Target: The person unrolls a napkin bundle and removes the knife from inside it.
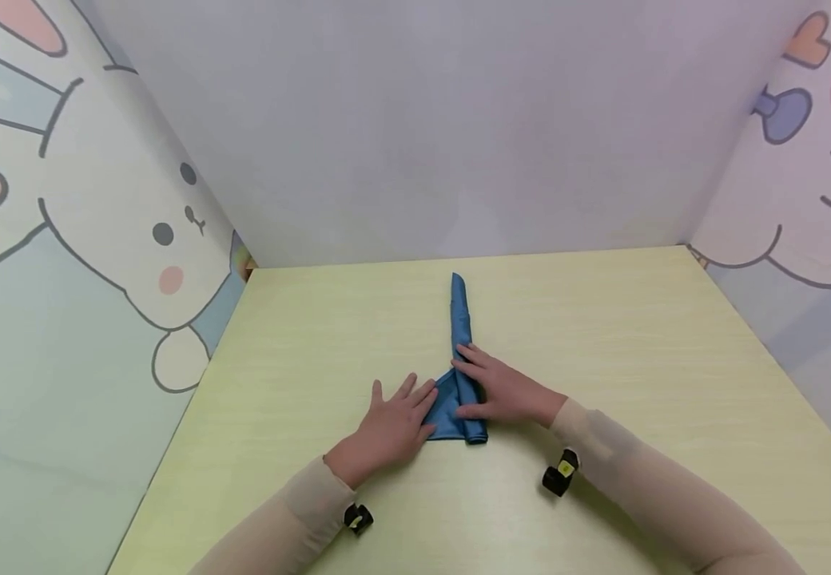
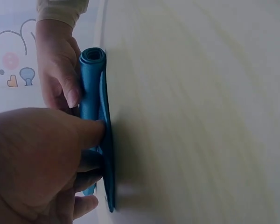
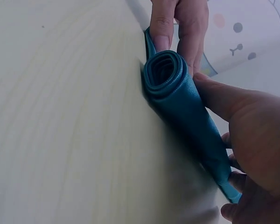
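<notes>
A blue satiny cloth (image 1: 461, 319) lies on the table, rolled into a narrow tube that points away from me. From its near left side spreads a flat triangular flap (image 1: 447, 414). My left hand (image 1: 392, 427) rests at the flap's left edge, fingers spread and fairly straight. On the roll's right side lies my right hand (image 1: 512, 390), its extended fingertips and thumb touching the tube. In the right wrist view, the near end of the roll (image 3: 165, 72) shows coiled layers, with the thumb against its side. The left wrist view shows the left thumb (image 2: 91, 133) pressing the flap.
The pale wooden table (image 1: 300, 319) meets a plain whitish wall (image 1: 415, 136) at the back. Side panels with cartoon drawings (image 1: 121, 200) stand left and right. A small black camera (image 1: 560, 473) is strapped at the right wrist, another (image 1: 358, 518) at the left.
</notes>
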A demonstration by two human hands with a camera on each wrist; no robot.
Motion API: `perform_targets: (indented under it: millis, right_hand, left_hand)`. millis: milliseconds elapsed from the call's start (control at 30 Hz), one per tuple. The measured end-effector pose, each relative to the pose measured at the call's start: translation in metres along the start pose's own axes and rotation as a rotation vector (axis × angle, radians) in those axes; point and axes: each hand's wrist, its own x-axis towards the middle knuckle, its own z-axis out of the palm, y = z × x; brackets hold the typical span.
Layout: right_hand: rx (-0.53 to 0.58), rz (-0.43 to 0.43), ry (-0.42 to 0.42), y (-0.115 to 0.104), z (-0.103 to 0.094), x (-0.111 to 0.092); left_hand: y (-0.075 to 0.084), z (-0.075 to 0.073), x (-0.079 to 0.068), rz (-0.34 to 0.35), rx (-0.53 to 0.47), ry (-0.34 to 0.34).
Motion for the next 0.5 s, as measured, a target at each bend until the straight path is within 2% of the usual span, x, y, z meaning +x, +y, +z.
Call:
perform_targets:
  millis: [500]
  right_hand:
    - [-0.013,0.015,-0.045,-0.008,0.004,0.034]
  left_hand:
    - [-0.029,0.005,-0.006,-0.033,-0.057,0.031]
